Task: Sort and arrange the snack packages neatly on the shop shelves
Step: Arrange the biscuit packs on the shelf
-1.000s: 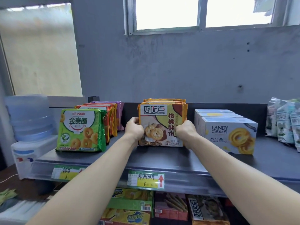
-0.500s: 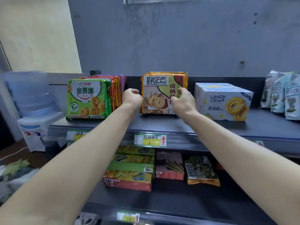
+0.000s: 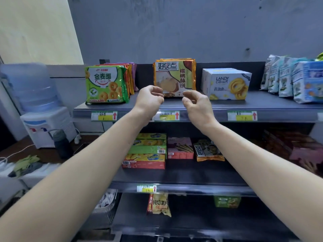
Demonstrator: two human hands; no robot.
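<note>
SHOP SHELVES, MID-TIDY: A person's two bare hands hover before the top shelf (image 3: 227, 106), with snack rows ranged beyond them. Well to the left of the left hand (image 3: 150, 100) stands one green cookie-ring pack (image 3: 105, 84), upright, with orange and purple packs (image 3: 130, 77) filed behind it (their number cannot be counted from here). The left hand holds nothing, its fingers loosely curled.

Just beyond the gap between the two hands, and a little above it, stands the row of walnut shortbread packs (image 3: 174, 75). The front face looks toward the camera and the row runs straight back, away from the hands. At least three foil edges show; no exact count is possible.

The right hand (image 3: 197, 105) mirrors the left, slack-fingered and empty. Both hands sit about equally near the row, one off each lower corner of the front pack; whether any fingertip touches it cannot be told.

To the right of the right hand stand Landy Castle butter cookie boxes (image 3: 227, 84), at least two in file. Further right are at least four pale blue-and-white packs (image 3: 279, 75).

Below the hands, on the middle shelf (image 3: 174, 175), lie three stacked boxes (image 3: 146, 151), one pink stick-biscuit box (image 3: 180, 147) and one orange-edged pack (image 3: 208, 151). The walnut row looks squared, so the next reach probably goes elsewhere.
</note>
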